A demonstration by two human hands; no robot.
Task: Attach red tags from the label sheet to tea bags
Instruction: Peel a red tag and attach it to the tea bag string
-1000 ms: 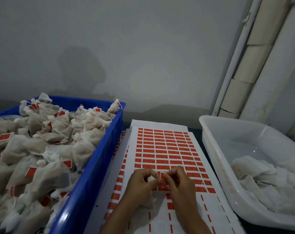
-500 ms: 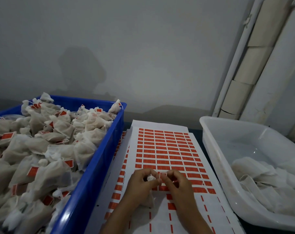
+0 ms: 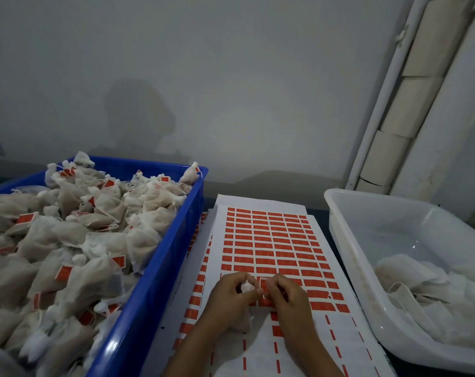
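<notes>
Blue plastic crate (image 3: 149, 281) on my left is heaped with tagged white mesh tea bags (image 3: 95, 235). Centre, on the counter, lies the white label sheet of red rectangular tags (image 3: 269, 240). Above its near rows my left hand (image 3: 230, 297) pinches a small white tea bag (image 3: 247, 287), and my right hand (image 3: 288, 300) pinches a red tag (image 3: 264, 284) against it. Over the last second my fingers have barely moved, only closing slightly; I judge the tag is being pressed on. Right: a clear plastic tub (image 3: 347, 240) holding untagged bags.
</notes>
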